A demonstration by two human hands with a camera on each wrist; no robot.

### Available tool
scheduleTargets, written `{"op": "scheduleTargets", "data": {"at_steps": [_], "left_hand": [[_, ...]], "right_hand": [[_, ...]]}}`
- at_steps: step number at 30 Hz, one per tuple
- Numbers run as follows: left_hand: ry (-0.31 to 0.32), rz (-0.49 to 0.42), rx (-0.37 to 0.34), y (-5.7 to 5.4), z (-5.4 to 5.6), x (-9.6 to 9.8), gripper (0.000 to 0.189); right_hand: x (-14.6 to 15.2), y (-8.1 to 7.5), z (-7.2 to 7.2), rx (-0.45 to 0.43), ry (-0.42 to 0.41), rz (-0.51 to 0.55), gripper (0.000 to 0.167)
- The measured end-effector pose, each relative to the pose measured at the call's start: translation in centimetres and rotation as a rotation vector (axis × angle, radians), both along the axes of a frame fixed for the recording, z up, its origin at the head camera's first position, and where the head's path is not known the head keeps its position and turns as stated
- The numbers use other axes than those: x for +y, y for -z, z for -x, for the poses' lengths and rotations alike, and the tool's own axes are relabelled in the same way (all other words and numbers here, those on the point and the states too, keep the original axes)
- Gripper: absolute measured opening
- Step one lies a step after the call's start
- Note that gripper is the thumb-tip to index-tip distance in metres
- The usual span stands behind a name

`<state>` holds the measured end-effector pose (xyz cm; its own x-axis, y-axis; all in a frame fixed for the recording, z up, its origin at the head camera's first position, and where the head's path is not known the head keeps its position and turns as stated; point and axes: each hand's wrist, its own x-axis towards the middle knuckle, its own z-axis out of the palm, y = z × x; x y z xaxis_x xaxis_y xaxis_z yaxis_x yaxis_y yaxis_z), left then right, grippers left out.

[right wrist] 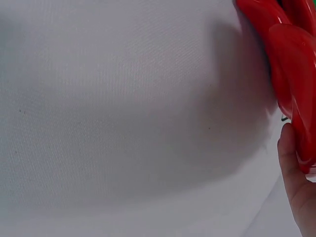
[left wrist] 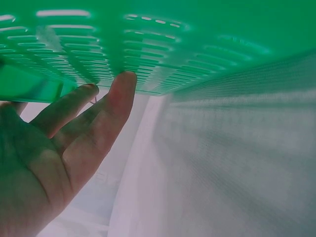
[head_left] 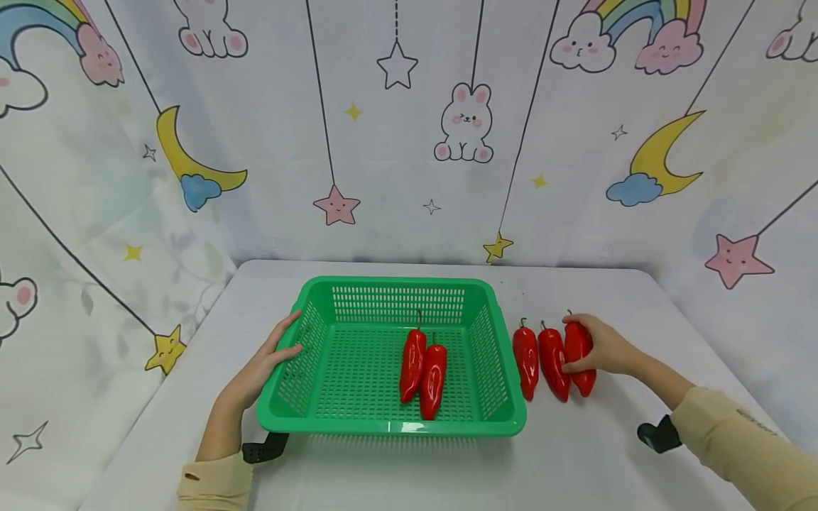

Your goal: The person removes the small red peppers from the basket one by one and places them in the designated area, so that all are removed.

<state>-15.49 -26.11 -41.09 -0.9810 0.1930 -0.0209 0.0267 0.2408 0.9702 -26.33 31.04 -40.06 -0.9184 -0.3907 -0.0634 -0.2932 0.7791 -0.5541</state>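
Two hands [head_left: 258, 370] [head_left: 606, 346]: right grips a glossy, tapered pepper [head_left: 577, 345], left lies loose-fingered against the slotted basket [head_left: 345, 426].

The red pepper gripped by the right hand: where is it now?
In the head view, the gripped pepper is in the right hand, right of the green basket, beside the nearest loose pepper.

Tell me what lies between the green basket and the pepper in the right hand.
Two red peppers lie between the basket and the held pepper, as the head view shows.
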Motion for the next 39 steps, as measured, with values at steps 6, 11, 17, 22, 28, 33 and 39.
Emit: {"op": "scheduleTargets", "data": {"at_steps": [6,11,17,22,28,33,39], "left_hand": [[0.001,-0.001,-0.004,0.1,0.1,0.0,0.060],[-0.004,0.013,0.011,0.0,0.0,0.0,0.060],[-0.006,0.019,0.021,-0.1,0.0,0.0,0.060],[-0.005,0.013,0.005,0.0,0.0,0.0,0.060],[-0.001,0.007,-0.005,0.1,0.0,0.0,0.059],[-0.002,0.008,-0.005,0.0,0.0,0.0,0.060],[-0.005,0.011,0.001,0.1,0.0,0.0,0.060]], "right_hand": [[0.1,0.5,-0.1,-0.022,0.006,-0.007,0.091],[0.3,0.9,-0.2,-0.042,0.009,-0.018,0.091],[0.4,1.5,-0.2,-0.039,-0.008,0.009,0.092],[0.1,2.0,-0.2,-0.029,-0.030,0.005,0.091],[-0.3,2.2,-0.3,-0.025,-0.038,-0.015,0.091],[-0.5,2.5,-0.3,-0.018,-0.049,-0.014,0.094],[-0.5,2.5,-0.4,0.011,-0.057,0.003,0.094]]}}
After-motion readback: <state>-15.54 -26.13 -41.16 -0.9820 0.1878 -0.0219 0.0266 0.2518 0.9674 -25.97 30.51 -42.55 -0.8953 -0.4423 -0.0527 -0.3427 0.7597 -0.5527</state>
